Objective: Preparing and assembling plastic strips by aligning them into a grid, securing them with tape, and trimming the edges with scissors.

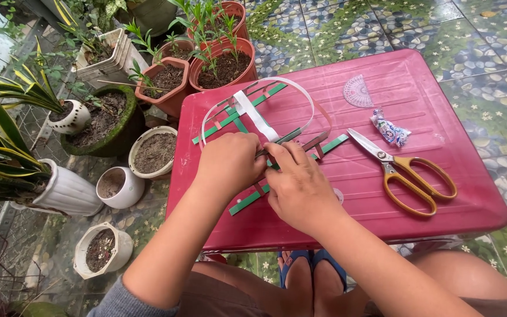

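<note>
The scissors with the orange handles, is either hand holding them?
No, the scissors lie untouched on the red table, while the left hand and right hand work the paper strips.

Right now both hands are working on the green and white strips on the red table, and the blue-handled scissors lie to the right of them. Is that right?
Nearly. The scissors have orange-yellow handles, not blue, as the head view shows. The rest holds: the left hand and right hand are both on the green and white strips on the red table, and the scissors lie to the right of them.
</note>
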